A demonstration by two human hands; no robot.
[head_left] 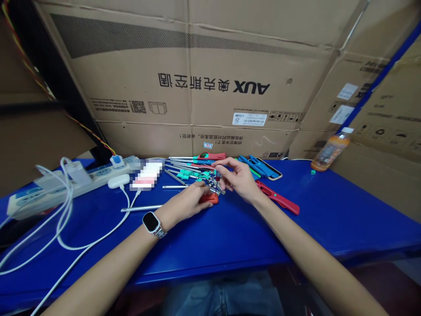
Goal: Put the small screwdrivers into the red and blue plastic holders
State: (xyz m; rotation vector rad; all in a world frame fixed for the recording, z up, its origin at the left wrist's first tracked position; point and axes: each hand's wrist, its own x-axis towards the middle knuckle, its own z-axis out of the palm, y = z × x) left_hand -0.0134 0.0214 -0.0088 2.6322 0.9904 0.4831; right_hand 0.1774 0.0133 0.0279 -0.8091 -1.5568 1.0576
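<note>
My left hand, with a watch on its wrist, rests on the blue table and is closed on a red lighter body. My right hand hovers just right of it, fingers pinched on a small metal part with a red tip above the red body. Behind both hands lies a pile of long lighter parts: metal tubes, green pieces, a red handle and blue shells. Another red shell lies to the right of my right wrist.
A white power strip with a charger and white cables sits at the left. A loose metal tube lies near my left wrist. An orange bottle leans at the back right. Large cardboard boxes wall off the table's far edge.
</note>
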